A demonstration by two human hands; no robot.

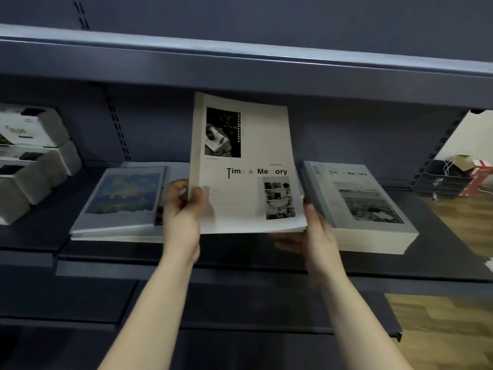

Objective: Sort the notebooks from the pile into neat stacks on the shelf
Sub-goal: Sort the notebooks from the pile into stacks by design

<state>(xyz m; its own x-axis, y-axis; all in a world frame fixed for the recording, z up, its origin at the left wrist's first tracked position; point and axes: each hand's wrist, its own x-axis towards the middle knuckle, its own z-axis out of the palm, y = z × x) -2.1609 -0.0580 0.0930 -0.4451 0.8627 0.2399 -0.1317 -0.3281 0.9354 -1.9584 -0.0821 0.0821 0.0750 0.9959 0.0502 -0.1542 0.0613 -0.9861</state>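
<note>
We see a pale grey notebook [245, 166] with two black-and-white photographs on its cover, raised and tilted at centre frame above the shelf [240, 255]. It sits between a blue-covered stack [125, 198] and a grey stack [360, 204]. The left hand [184, 209] pinches its left edge, thumb on the cover. The right hand [317, 236] cups the lower right corner, fingers mostly hidden underneath. Blur swallows the small print and some title letters.

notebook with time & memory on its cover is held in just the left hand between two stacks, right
No, both hands hold the notebook. The head view shows the left hand gripping its left edge and the right hand under its right corner, between the blue stack and the grey stack.
</note>
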